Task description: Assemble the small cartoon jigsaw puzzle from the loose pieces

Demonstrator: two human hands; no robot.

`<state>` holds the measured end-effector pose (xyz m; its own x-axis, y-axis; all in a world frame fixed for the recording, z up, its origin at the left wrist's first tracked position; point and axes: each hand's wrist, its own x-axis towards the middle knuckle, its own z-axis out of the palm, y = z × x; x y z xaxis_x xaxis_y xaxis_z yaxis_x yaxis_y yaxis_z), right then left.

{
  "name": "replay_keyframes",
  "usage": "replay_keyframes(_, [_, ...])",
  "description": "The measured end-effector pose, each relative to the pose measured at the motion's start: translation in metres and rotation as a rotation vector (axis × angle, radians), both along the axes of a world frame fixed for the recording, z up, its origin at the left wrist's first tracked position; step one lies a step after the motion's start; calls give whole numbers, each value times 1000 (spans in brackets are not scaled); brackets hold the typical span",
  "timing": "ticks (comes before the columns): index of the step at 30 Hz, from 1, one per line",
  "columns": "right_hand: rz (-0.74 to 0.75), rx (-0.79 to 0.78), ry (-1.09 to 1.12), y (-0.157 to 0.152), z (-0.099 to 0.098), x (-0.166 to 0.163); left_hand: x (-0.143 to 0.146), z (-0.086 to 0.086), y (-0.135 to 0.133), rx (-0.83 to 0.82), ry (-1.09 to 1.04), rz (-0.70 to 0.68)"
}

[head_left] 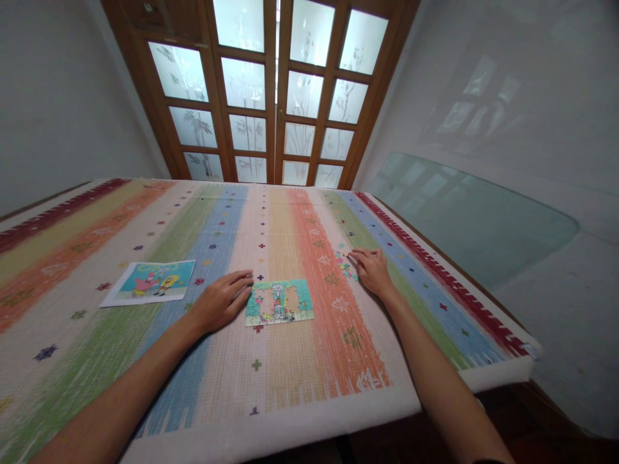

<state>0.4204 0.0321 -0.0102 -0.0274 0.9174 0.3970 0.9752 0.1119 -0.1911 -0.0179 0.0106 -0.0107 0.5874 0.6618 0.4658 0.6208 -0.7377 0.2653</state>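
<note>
A small, partly assembled jigsaw puzzle [279, 301] lies on the striped tablecloth [290, 367], its border done and gaps inside. My left hand [221, 300] rests flat beside the puzzle's left edge, fingers stretched out and touching it. My right hand [370, 269] reaches to a small scatter of loose puzzle pieces [345, 267] to the right of the puzzle, fingers curled and pinching at one piece. A printed cartoon reference picture [151, 282] lies further left of my left hand.
The table's right edge [483, 380] drops off near my right forearm. A glass sheet [474, 219] leans against the right wall. Wooden doors with frosted glass panes [271, 96] stand behind the table.
</note>
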Motion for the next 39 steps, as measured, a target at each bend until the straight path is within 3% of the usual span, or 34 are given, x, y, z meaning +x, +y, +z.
replay_keyframes(5, [46, -73, 69, 3, -3, -2, 0, 0, 0, -10, -8, -7])
replay_keyframes(12, [43, -58, 144, 0, 3, 3, 0, 1, 0, -10, -9, -25])
replay_keyframes(32, [-46, -70, -15, -5, 7, 6, 1, 4, -1, -28, -12, -53])
replay_keyframes(39, [34, -65, -66, -9, 8, -2, 1, 5, -1, -12, 8, -58])
